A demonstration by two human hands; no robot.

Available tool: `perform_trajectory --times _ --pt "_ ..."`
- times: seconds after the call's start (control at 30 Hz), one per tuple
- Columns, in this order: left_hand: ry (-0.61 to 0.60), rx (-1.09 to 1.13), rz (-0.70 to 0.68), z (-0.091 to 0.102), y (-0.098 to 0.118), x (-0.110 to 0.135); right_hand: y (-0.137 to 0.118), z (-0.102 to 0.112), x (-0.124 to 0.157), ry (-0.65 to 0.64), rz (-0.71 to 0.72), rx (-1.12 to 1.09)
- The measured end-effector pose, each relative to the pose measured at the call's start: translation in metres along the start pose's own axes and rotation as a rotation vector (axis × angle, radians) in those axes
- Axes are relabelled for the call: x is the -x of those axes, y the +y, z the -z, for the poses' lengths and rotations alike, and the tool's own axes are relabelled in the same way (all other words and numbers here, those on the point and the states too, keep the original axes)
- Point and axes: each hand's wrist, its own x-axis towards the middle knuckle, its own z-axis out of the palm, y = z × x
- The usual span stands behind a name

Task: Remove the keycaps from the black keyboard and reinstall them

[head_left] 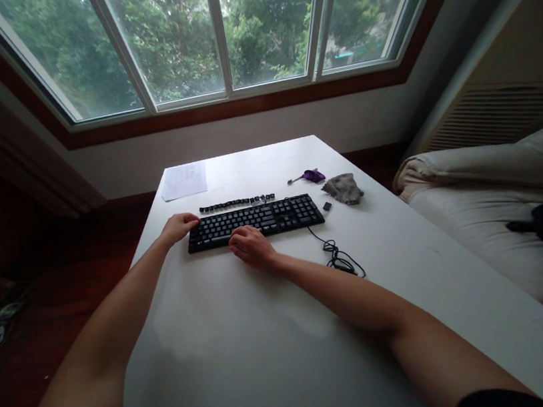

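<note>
Left grip (181,226): met keyboard (276,215) at ten o'clock, perhaps steadying; closure indiscernible.
Right grip (251,243): curled over its six-o'clock edge; contents hidden.
Worktop (240,342): bore it at twelve; keycaps (237,203) lined up beyond, seemingly for order.

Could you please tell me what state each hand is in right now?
Left hand: at the left end of the keyboard; grip cannot be told.
Right hand: curled at the keyboard's near edge; whether it holds anything cannot be told.

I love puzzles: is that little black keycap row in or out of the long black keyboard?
Out: the keycap row lies beyond the keyboard, on the white table.
</note>
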Motion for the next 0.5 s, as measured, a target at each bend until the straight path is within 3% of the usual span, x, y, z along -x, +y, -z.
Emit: perform_trajectory --times 0.27,0.5 --pt "0.027 -0.064 0.017 -0.0038 0.0013 0.0037 0.0016 -0.0015 -0.0001 -0.010 -0.002 -0.009" --pt "0.081 0.067 0.132 -0.0104 0.0086 0.0064 0.0023 -0.0011 0.0002 -0.006 0.005 -0.006"
